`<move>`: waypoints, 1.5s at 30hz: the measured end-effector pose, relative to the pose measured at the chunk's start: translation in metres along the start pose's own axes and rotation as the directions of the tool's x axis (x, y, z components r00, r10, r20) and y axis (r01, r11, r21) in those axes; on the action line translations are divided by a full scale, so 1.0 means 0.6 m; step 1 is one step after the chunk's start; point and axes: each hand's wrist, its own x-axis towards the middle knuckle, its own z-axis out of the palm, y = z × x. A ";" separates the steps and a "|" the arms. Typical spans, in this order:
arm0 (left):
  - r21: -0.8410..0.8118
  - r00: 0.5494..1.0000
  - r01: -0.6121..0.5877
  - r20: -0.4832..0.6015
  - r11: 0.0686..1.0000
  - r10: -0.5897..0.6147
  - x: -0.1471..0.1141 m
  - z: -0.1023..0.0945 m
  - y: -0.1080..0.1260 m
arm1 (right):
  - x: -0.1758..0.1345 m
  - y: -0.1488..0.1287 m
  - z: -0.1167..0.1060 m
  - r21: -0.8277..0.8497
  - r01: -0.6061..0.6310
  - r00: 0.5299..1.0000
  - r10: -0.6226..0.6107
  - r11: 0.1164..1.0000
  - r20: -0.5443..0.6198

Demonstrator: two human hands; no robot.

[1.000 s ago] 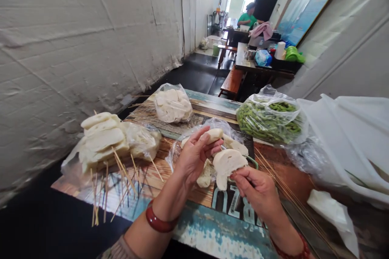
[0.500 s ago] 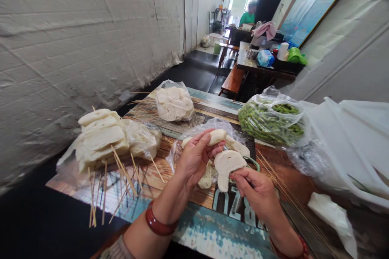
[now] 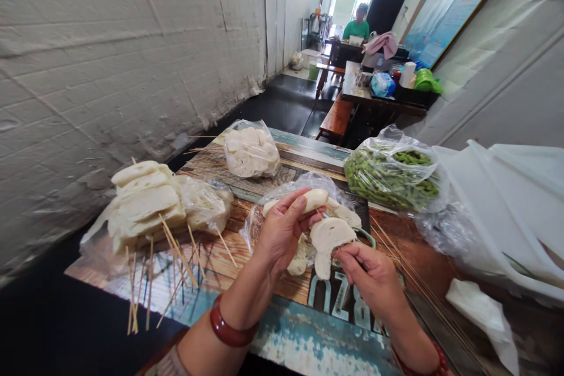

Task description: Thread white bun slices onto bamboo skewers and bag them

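Observation:
In the middle of the table, my left hand (image 3: 282, 226) is closed round a pale, thick bread slice (image 3: 316, 200), its thumb on top. My right hand (image 3: 368, 270) pinches the lower right edge of another slice, a white, curved bread slice (image 3: 330, 238) that hangs down on its left side. Something thin and dark shows between the right fingers, too little to name. Beneath both hands lies an open clear plastic bag (image 3: 324, 182) with more pale slices partly hidden. A green loop (image 3: 369, 237) sticks out behind the right hand's slice.
At left, stacked bread slices on skewers (image 3: 147, 205) rest on plastic, sticks jutting past the table edge. Further back sit a bag of white pieces (image 3: 251, 150) and a bag of green vegetables (image 3: 392, 170). Loose skewers (image 3: 418, 276) and a white plastic tub (image 3: 497, 205) are right. A person (image 3: 356, 28) sits far off.
The view has shifted very slightly. Both hands keep their hold on the slices with almost no movement. The distant person's head and body appear a little lower and further left.

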 end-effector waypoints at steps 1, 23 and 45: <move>0.007 1.000 -0.007 -0.004 1.000 0.007 0.000 0.001 0.000 | 0.000 0.000 0.000 0.001 -0.008 1.000 0.008 1.000 -0.001; 0.148 0.999 -0.050 0.017 0.988 0.048 -0.016 0.004 -0.014 | 0.009 0.008 0.013 -0.276 0.260 0.937 -0.311 0.925 -0.157; 0.309 0.979 -0.025 0.201 0.951 -0.040 -0.026 0.003 -0.017 | 0.002 0.007 0.012 -0.526 0.379 0.820 -0.540 0.761 -0.190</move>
